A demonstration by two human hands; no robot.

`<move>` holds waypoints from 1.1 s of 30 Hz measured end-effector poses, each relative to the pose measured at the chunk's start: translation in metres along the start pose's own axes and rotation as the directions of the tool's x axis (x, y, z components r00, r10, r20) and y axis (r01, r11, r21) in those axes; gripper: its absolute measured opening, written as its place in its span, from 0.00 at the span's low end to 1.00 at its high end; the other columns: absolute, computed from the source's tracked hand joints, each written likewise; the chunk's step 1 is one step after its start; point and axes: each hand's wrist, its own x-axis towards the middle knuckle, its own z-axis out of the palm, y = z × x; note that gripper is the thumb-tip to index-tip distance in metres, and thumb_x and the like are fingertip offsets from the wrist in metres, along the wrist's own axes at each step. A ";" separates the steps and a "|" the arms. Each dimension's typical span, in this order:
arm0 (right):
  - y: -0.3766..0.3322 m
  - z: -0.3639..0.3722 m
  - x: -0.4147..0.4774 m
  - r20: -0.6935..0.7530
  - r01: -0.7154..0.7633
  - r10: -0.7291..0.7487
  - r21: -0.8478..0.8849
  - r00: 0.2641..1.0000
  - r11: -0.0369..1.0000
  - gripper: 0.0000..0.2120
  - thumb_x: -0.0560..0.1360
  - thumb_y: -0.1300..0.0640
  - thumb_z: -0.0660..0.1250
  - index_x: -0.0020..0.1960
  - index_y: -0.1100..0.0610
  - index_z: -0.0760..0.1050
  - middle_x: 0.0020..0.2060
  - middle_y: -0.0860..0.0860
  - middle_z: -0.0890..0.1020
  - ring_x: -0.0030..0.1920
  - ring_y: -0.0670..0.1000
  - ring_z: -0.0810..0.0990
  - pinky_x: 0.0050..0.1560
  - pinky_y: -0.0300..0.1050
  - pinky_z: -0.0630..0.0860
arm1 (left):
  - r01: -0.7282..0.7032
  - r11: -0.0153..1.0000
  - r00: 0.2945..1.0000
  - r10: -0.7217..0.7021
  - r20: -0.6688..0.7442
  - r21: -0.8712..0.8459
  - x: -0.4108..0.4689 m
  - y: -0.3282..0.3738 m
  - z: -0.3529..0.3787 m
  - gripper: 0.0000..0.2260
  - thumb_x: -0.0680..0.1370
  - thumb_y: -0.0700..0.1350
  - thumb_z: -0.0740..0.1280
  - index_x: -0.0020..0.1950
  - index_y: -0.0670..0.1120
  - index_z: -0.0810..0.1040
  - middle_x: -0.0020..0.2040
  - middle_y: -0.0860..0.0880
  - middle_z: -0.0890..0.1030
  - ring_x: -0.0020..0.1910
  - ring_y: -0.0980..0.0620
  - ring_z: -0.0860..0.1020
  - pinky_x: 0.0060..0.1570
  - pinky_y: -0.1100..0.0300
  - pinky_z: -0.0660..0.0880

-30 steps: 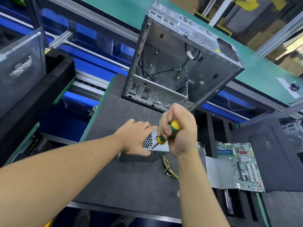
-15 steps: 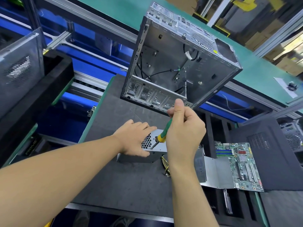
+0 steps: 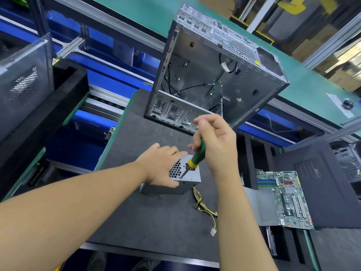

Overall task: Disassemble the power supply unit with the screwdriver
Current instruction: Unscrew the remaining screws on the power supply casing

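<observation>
The grey metal power supply unit (image 3: pixel 190 178) lies on the dark work mat (image 3: pixel 136 212), its honeycomb vent facing up. My left hand (image 3: pixel 161 167) presses flat on its left side and covers part of the top. A green and yellow screwdriver (image 3: pixel 195 157) stands tilted with its tip on the unit's top near the vent. My right hand (image 3: pixel 214 145) holds the upper handle with loosely spread fingers. Yellow and black cables (image 3: pixel 203 206) trail from the unit toward me, ending in a white plug.
An empty computer case (image 3: pixel 214 75) stands tilted just behind the hands. A motherboard (image 3: pixel 283 198) on a grey plate and a black side panel (image 3: pixel 320 182) lie at the right. Black foam trays and another case panel (image 3: pixel 23 85) are at the left.
My right hand has loosened from a full fist to a fingertip hold high on the handle, so more green handle shows. The left hand and the unit have stayed put.
</observation>
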 end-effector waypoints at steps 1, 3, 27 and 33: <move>0.001 0.000 0.001 -0.105 -0.018 0.013 -0.056 0.994 0.998 0.06 0.76 0.57 0.61 0.44 0.57 0.75 0.28 0.52 0.78 0.31 0.55 0.77 0.39 0.53 0.77 | 0.012 1.000 1.000 -0.012 0.018 0.017 0.000 0.000 0.001 0.41 0.67 0.73 0.59 0.75 0.56 0.55 0.61 0.52 0.71 0.58 0.50 0.73 0.48 0.53 0.60; 0.006 -0.002 0.003 -0.303 -0.130 0.060 -0.217 0.951 0.967 0.10 0.74 0.51 0.60 0.42 0.57 0.73 0.36 0.54 0.82 0.37 0.54 0.79 0.41 0.51 0.75 | 0.026 0.999 0.999 -0.026 0.032 0.020 0.001 -0.001 0.002 0.44 0.67 0.73 0.58 0.78 0.55 0.53 0.64 0.53 0.70 0.60 0.50 0.72 0.51 0.52 0.62; 0.025 -0.009 -0.003 -0.314 -0.100 0.165 0.213 0.935 0.972 0.15 0.75 0.44 0.66 0.41 0.56 0.75 0.33 0.50 0.77 0.36 0.50 0.82 0.40 0.47 0.80 | 0.025 1.000 0.999 -0.025 0.038 0.005 0.003 -0.002 0.007 0.46 0.66 0.74 0.56 0.78 0.54 0.51 0.65 0.53 0.69 0.62 0.50 0.71 0.51 0.53 0.60; 0.023 0.009 -0.016 -0.093 -0.043 0.066 0.230 0.993 0.972 0.10 0.69 0.53 0.60 0.32 0.56 0.70 0.26 0.53 0.71 0.27 0.53 0.68 0.27 0.44 0.62 | 0.006 1.000 1.000 -0.006 0.002 0.031 0.001 0.001 0.003 0.36 0.67 0.73 0.58 0.69 0.55 0.58 0.60 0.51 0.72 0.57 0.49 0.73 0.49 0.53 0.61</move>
